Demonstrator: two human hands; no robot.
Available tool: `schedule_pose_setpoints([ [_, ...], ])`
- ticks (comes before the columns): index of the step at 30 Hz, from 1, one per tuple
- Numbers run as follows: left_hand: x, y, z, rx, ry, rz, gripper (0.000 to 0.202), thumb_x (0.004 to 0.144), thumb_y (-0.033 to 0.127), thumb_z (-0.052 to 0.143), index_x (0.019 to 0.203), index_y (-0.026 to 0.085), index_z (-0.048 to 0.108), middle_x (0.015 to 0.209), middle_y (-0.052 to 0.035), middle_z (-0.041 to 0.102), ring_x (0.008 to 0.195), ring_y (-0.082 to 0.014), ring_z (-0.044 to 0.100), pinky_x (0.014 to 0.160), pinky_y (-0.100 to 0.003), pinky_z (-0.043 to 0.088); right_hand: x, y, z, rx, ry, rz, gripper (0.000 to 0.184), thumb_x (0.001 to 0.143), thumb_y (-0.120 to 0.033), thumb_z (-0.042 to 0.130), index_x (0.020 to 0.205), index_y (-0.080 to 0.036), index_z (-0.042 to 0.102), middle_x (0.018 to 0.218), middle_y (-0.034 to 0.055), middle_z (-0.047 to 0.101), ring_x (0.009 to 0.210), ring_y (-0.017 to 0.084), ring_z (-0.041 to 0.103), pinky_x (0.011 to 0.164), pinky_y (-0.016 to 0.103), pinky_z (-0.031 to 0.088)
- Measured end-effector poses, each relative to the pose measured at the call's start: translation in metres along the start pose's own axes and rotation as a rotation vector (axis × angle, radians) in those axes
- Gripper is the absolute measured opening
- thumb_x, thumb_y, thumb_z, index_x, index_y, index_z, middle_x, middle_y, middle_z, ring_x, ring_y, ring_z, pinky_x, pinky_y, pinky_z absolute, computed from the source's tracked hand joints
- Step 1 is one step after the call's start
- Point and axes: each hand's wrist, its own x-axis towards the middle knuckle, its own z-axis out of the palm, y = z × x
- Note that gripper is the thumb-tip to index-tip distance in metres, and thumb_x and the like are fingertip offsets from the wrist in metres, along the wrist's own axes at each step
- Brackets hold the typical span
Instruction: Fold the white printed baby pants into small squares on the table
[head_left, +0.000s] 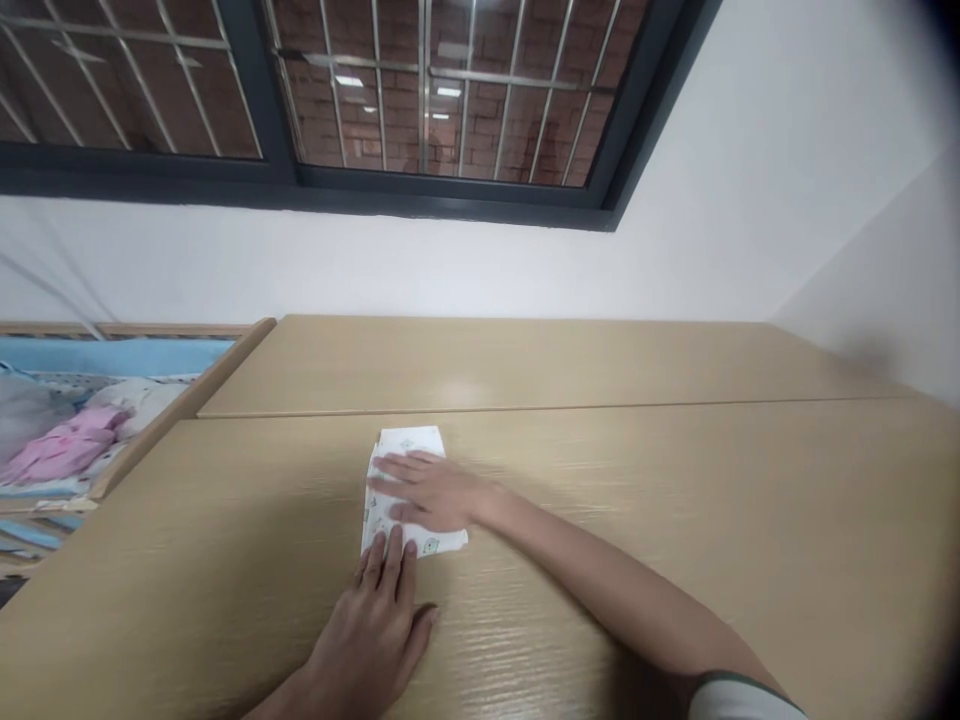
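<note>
A small white folded cloth (409, 443) with a faint green print lies flat on the light wooden table (675, 520), near the middle. My right hand (431, 492) rests flat on top of it, fingers stretched out and pointing left. My left hand (375, 620) lies flat on the table just in front, its fingertips touching the cloth's near edge. Neither hand grips anything.
A second tabletop section (525, 365) lies behind a seam. At the left stands a wooden-railed cot (172, 410) with blue, grey and pink bedding (60, 445). A white wall and a dark-framed barred window (420, 90) rise behind.
</note>
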Motion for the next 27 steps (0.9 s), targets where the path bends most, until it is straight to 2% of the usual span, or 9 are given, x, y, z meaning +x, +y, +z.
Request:
schedule_pose_setpoints([
  [5,0.010,-0.011,0.004,-0.069,-0.006,0.040,0.043,0.103,0.034,0.043,0.127,0.005,0.063,0.132,-0.0246,0.067,0.124,-0.0341,0.065,0.095,-0.042,0.060,0.000,0.045,-0.010,-0.022,0.075,0.099,0.059,0.110,-0.048,0.031,0.164,-0.025,0.026,0.172,0.0037,0.014,0.160,0.019,0.009,0.131,0.042,0.006],
  [9,0.020,-0.034,-0.002,-0.140,-0.015,0.117,0.033,0.103,0.024,0.041,0.118,0.011,0.068,0.123,-0.0165,0.073,0.117,-0.0260,0.070,0.088,-0.033,0.063,-0.007,0.062,-0.005,-0.027,0.227,0.154,0.058,0.109,-0.044,0.034,0.163,-0.022,0.030,0.171,0.0083,0.019,0.160,0.022,0.012,0.131,0.047,0.009],
  [14,0.029,-0.079,-0.009,-0.335,-0.028,0.186,0.018,0.100,0.025,0.055,0.107,0.020,0.071,0.111,-0.0080,0.077,0.100,-0.0210,0.074,0.094,-0.038,0.060,-0.030,0.051,0.000,0.010,0.501,0.139,0.053,0.106,-0.044,0.045,0.153,-0.020,0.044,0.166,0.0150,0.034,0.155,0.029,0.028,0.124,0.055,0.026],
  [17,0.031,-0.096,-0.009,-0.423,-0.023,0.184,0.015,0.098,0.018,0.057,0.103,0.022,0.070,0.111,-0.0059,0.077,0.104,-0.0193,0.072,0.103,-0.039,0.055,-0.053,0.032,-0.002,0.128,0.484,0.088,0.048,0.103,-0.044,0.054,0.145,-0.020,0.054,0.153,0.0165,0.050,0.143,0.029,0.046,0.117,0.053,0.037],
  [20,0.036,-0.100,-0.006,-0.517,-0.098,0.036,0.016,0.101,0.023,0.051,0.103,0.022,0.067,0.106,-0.0059,0.077,0.098,-0.0190,0.073,0.093,-0.034,0.057,-0.072,0.018,-0.005,0.212,0.293,0.054,0.068,0.092,-0.052,0.069,0.150,-0.022,0.050,0.156,0.0154,0.048,0.146,0.031,0.043,0.120,0.051,0.033],
  [22,0.042,-0.101,-0.005,-0.597,-0.205,-0.169,0.022,0.102,0.033,0.047,0.105,0.021,0.065,0.100,-0.0063,0.076,0.090,-0.0207,0.073,0.084,-0.034,0.058,-0.077,0.016,-0.004,0.217,0.226,0.075,0.090,0.077,-0.058,0.083,0.153,-0.025,0.048,0.162,0.0144,0.040,0.152,0.033,0.035,0.124,0.053,0.027],
  [23,0.046,-0.102,-0.005,-0.647,-0.258,-0.275,0.026,0.103,0.038,0.044,0.104,0.021,0.064,0.097,-0.0061,0.076,0.087,-0.0213,0.073,0.080,-0.034,0.058,-0.076,0.017,-0.003,0.221,0.232,0.085,0.091,0.074,-0.057,0.085,0.151,-0.025,0.050,0.163,0.0140,0.040,0.152,0.034,0.034,0.125,0.053,0.026],
  [25,0.054,-0.107,-0.005,-0.773,-0.332,-0.422,0.033,0.103,0.046,0.041,0.102,0.021,0.063,0.095,-0.0052,0.075,0.087,-0.0216,0.071,0.078,-0.033,0.057,-0.072,0.021,0.002,0.249,0.301,0.100,0.067,0.084,-0.050,0.079,0.142,-0.023,0.059,0.157,0.0135,0.049,0.147,0.031,0.043,0.123,0.050,0.030],
  [27,0.059,-0.113,-0.004,-0.880,-0.375,-0.443,0.034,0.099,0.052,0.050,0.104,0.021,0.064,0.104,-0.0055,0.074,0.095,-0.0230,0.070,0.084,-0.033,0.057,-0.065,0.024,0.007,0.293,0.404,0.153,0.038,0.098,-0.041,0.063,0.129,-0.020,0.067,0.143,0.0128,0.063,0.135,0.027,0.057,0.117,0.046,0.039],
])
